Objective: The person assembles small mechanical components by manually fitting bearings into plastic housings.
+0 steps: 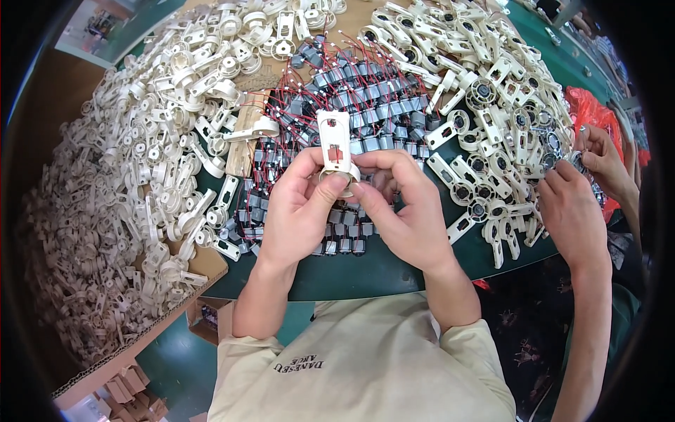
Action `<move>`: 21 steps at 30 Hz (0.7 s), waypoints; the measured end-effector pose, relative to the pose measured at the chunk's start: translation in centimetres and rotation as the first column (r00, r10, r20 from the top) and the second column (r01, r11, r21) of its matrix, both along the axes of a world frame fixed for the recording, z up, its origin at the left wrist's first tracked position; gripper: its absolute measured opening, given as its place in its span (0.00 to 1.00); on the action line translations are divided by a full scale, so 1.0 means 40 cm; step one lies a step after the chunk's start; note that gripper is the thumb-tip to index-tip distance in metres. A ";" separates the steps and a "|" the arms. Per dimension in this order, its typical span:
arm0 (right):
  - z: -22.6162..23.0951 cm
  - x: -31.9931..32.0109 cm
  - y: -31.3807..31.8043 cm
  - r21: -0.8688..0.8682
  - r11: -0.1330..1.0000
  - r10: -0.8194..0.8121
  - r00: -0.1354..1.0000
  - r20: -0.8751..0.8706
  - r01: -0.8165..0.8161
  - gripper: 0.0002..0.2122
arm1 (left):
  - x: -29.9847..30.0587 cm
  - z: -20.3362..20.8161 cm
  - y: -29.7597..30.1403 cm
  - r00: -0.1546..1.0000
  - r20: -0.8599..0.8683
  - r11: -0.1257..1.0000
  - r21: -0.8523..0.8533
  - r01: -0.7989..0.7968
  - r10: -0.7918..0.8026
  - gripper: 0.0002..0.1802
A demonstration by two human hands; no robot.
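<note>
Both hands hold a white plastic housing (pixel 335 133) upright over the middle of the table, its flat slotted handle pointing away from me and its round ring end nearest me. My left hand (pixel 297 204) grips the ring end from the left, thumb on top. From the right, my right hand (pixel 404 204) closes thumb and fingers on the same end. Something reddish shows through a slot of the handle. What sits inside the ring is mostly hidden by my fingers. Beneath and beyond lie rows of small grey motors (pixel 380 112) with red wires.
A big cardboard box (pixel 211 271) heaped with white housings (pixel 105 211) stands at left. At right, housings with black round inserts (pixel 481 91) are piled before a co-worker's hands (pixel 576 211) and a red plastic bag (pixel 590 112). A wooden block (pixel 246 144) lies left of the motors.
</note>
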State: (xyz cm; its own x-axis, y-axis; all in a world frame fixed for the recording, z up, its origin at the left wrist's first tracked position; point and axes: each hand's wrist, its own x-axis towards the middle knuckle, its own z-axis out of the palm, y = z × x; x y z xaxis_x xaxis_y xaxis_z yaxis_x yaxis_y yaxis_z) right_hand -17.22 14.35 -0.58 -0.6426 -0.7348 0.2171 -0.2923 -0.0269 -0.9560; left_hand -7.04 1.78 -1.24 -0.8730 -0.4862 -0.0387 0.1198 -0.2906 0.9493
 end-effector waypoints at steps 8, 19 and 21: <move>-0.013 -0.031 0.010 -0.107 0.994 0.022 0.871 0.490 0.035 0.08 | -0.004 0.005 0.012 0.997 0.014 0.997 0.027 0.073 -0.073 0.18; -0.022 -0.037 0.008 -0.249 0.968 0.201 0.657 0.727 -0.022 0.10 | -0.019 -0.009 0.040 0.999 -0.032 0.958 -0.286 -0.032 0.024 0.17; -0.021 -0.036 0.007 -0.228 0.974 0.178 0.660 0.729 -0.011 0.10 | -0.022 -0.010 0.048 0.999 -0.028 0.954 -0.294 -0.051 0.045 0.16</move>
State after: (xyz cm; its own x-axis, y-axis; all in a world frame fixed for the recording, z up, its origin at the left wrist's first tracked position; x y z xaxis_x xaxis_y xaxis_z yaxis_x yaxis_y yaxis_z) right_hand -18.68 14.64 -1.43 -0.5796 -0.7989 -0.1610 0.5250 -0.2149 -0.8235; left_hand -7.93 3.69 -1.63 -0.8476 -0.5144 0.1302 0.1469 0.0083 0.9891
